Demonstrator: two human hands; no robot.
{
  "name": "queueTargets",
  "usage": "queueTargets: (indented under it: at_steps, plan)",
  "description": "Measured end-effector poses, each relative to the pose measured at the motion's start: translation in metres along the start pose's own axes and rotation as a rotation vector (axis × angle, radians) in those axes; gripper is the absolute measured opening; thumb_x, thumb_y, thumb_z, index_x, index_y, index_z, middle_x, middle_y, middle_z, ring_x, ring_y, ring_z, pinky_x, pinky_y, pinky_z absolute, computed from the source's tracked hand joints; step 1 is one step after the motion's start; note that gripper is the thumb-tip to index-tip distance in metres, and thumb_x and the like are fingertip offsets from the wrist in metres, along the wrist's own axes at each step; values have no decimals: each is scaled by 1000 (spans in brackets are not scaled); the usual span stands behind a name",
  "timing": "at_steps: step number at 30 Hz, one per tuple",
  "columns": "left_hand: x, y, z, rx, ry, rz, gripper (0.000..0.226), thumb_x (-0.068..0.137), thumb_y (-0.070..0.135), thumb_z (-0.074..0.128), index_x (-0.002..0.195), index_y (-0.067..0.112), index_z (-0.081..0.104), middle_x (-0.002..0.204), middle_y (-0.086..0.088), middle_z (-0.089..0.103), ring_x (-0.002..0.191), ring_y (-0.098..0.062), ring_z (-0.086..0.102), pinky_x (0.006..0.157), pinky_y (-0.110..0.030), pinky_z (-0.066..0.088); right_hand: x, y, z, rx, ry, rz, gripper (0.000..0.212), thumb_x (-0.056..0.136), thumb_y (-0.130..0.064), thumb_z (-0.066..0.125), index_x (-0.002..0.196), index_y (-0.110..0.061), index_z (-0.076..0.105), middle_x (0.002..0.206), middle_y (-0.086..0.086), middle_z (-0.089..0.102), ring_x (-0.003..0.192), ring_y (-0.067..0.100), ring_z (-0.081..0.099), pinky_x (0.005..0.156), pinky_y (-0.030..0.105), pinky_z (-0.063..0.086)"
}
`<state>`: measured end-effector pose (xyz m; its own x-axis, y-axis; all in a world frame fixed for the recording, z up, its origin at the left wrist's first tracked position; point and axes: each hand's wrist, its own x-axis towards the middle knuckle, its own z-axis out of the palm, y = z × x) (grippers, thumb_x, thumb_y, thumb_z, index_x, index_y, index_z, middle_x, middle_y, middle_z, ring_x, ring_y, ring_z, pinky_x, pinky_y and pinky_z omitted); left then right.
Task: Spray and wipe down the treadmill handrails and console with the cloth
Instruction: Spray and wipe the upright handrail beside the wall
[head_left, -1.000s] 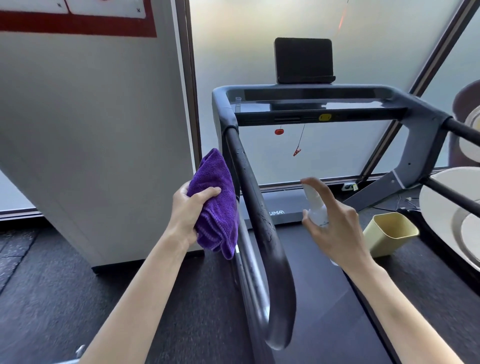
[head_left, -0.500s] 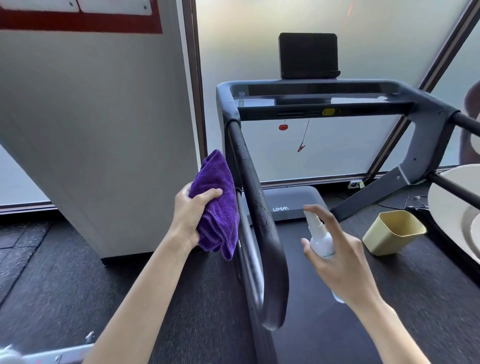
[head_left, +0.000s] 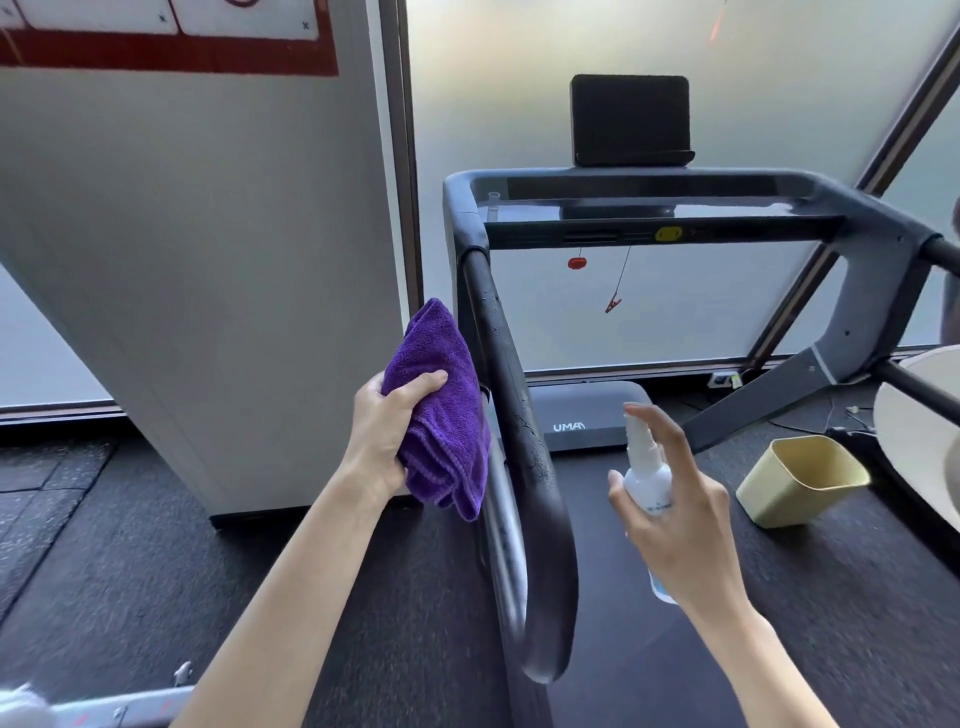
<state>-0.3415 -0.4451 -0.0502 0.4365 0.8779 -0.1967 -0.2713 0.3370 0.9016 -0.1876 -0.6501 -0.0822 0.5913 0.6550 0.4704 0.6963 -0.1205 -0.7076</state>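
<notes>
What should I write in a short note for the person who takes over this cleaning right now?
Left hand: closed on the purple cloth, held just beside the left handrail; contact cannot be confirmed.
Right hand: holds the white spray bottle, index finger on the nozzle, aimed toward that handrail.
Done: droplets show on the left handrail, so it looks sprayed.
Left: wipe the left handrail, then spray and wipe the console and the right handrail.
</notes>
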Motion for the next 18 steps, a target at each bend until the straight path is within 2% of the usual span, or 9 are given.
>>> queueTargets:
  at_steps: [5, 9, 11, 13, 16, 18]
  plan:
    - [32, 19, 13, 0, 34, 43, 22, 80, 12, 75, 100, 10, 66, 82, -6, 73, 70, -19, 71, 56, -27, 56, 16, 3, 8, 11, -3, 17, 73, 83, -7, 70, 128, -57, 42, 52, 7, 51, 46, 26, 54, 48, 32, 51]
    - [76, 31, 44, 60, 108, 115, 18, 78, 10, 76, 89, 16, 64, 79, -3, 69, 71, -20, 65, 64, -28, 57, 35, 1, 16, 17, 7, 15, 78, 83, -8, 70, 125, -65, 39, 51, 6, 51, 45, 25, 55, 44, 30, 49]
    - [95, 32, 61, 63, 116, 115, 18, 78, 9, 75, 92, 16, 65, 84, -5, 69, 74, -21, 64, 70, -31, 57, 45, 0, 19, 24, 8, 15, 78, 83, -8, 70, 125, -66, 38, 51, 4, 50, 45, 26, 55, 44, 30, 49]
    - [109, 27, 72, 47, 89, 33, 22, 79, 9, 73, 100, 13, 67, 93, -11, 69, 80, -25, 63, 80, -36, 56, 53, 0, 23, 30, 10, 21, 77, 84, -9, 69, 125, -66, 37, 51, 5, 49, 46, 28, 55, 46, 33, 50]
    - [118, 14, 74, 59, -32, -85, 30, 78, 18, 73, 108, 13, 68, 98, -11, 69, 85, -25, 64, 77, -32, 54, 61, 2, 28, 31, 17, 33, 76, 85, -10, 68, 126, -66, 37, 53, 11, 50, 47, 31, 55, 49, 37, 52]
    - [120, 5, 71, 43, -107, -73, 37, 74, 31, 77, 108, 20, 69, 116, -11, 66, 97, -24, 66, 78, -30, 54, 64, 6, 32, 31, 15, 39, 75, 84, -10, 69, 126, -64, 38, 54, 8, 52, 48, 28, 56, 50, 37, 53]
